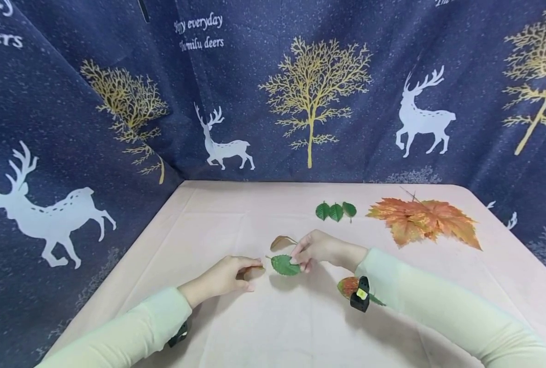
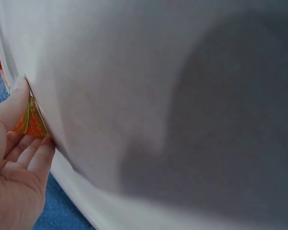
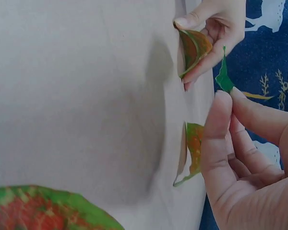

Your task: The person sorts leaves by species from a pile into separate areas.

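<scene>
My right hand pinches a green leaf with toothed edges between thumb and forefinger, above the table. In the right wrist view that green leaf is seen nearly edge-on at the fingertips. To its left, my left hand holds an orange leaf with green veins, its thumb at one edge and its fingers at the other. This leaf looks bowed in the right wrist view. Just behind the green leaf, a curled brownish leaf lies on the table; its orange and green side shows from the right wrist.
A red leaf with a green rim lies partly hidden under the right wrist, which wears a black device. Farther back are a row of three small green leaves and large orange maple leaves. A dark blue printed curtain hangs behind the table.
</scene>
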{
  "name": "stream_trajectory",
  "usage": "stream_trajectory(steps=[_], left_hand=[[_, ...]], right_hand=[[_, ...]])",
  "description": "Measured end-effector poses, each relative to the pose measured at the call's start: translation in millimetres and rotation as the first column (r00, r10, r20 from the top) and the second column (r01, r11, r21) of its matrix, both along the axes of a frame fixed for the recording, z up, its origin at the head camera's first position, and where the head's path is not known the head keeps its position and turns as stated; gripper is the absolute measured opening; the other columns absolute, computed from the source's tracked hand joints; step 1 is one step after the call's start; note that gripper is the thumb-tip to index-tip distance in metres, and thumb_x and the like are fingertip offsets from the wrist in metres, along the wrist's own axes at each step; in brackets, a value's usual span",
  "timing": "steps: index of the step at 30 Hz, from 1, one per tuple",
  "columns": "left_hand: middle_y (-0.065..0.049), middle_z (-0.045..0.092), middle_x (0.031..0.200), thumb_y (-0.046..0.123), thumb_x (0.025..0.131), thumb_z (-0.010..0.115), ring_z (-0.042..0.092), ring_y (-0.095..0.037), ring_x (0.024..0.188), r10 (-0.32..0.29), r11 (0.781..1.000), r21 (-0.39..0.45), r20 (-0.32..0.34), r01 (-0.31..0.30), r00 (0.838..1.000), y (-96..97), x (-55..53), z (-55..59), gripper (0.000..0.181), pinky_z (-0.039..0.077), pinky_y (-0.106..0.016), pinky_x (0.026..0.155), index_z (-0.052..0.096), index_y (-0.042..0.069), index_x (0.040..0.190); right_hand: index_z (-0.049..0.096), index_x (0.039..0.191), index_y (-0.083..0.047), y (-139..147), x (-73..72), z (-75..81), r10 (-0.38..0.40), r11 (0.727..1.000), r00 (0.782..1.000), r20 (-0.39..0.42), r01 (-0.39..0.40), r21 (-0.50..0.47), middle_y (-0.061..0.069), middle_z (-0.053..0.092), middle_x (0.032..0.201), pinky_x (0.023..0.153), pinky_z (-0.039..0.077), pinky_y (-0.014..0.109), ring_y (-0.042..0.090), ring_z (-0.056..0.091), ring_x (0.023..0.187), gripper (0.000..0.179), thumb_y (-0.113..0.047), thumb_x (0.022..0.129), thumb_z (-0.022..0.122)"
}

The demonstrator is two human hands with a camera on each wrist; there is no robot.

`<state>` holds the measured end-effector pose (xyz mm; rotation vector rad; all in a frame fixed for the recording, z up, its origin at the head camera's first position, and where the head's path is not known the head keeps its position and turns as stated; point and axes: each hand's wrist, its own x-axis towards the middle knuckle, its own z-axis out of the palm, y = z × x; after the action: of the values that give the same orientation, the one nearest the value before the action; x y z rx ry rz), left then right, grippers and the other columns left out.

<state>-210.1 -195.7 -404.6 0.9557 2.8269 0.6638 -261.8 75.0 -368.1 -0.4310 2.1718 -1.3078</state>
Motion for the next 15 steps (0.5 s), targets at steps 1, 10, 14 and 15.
stream_trajectory(steps=[1,10,14,15], left_hand=[[-0.014,0.060,0.133,0.016,0.081,0.077,0.061,-0.027,0.118,0.001,1.000,-0.001,0.001,-0.001,1.000,0.1,0.0,0.0,0.052,0.050,-0.040,0.101,0.061,0.003,0.129],[-0.014,0.060,0.134,0.016,0.080,0.078,0.058,-0.029,0.122,0.014,1.000,-0.010,0.014,-0.014,1.000,1.0,0.8,1.6,0.054,0.050,-0.041,0.101,0.060,0.003,0.129],[-0.014,0.059,0.135,0.015,0.081,0.078,0.058,-0.029,0.122,0.020,1.000,-0.012,0.023,-0.020,1.000,0.8,0.6,1.7,0.054,0.049,-0.041,0.102,0.060,0.003,0.130],[-0.014,0.059,0.135,0.015,0.081,0.078,0.058,-0.029,0.123,0.021,1.000,-0.013,0.023,-0.021,1.000,0.7,0.5,1.7,0.054,0.049,-0.041,0.102,0.060,0.004,0.130]], right_hand=[[0.069,0.093,0.006,1,-1.9,0.1,-0.012,1.000,1.000,-0.004,0.012,0.002,0.006,0.068,0.067,0.063,0.060,0.029,0.012,0.062,0.056,0.011,-0.002,0.086,0.069],[0.066,0.105,0.012,13,-26.5,3.7,-0.169,0.983,0.981,0.097,0.175,-0.051,0.006,0.068,0.067,0.069,0.061,0.028,0.013,0.065,0.060,0.019,0.001,0.090,0.062],[0.062,0.109,0.013,16,-38.1,6.3,-0.260,0.958,0.952,0.163,0.275,-0.078,0.008,0.069,0.068,0.068,0.061,0.026,0.013,0.067,0.061,0.023,0.004,0.089,0.062],[0.062,0.110,0.014,17,-40.7,6.9,-0.279,0.950,0.944,0.174,0.297,-0.091,0.008,0.069,0.068,0.067,0.061,0.026,0.013,0.067,0.060,0.024,0.004,0.088,0.062]])
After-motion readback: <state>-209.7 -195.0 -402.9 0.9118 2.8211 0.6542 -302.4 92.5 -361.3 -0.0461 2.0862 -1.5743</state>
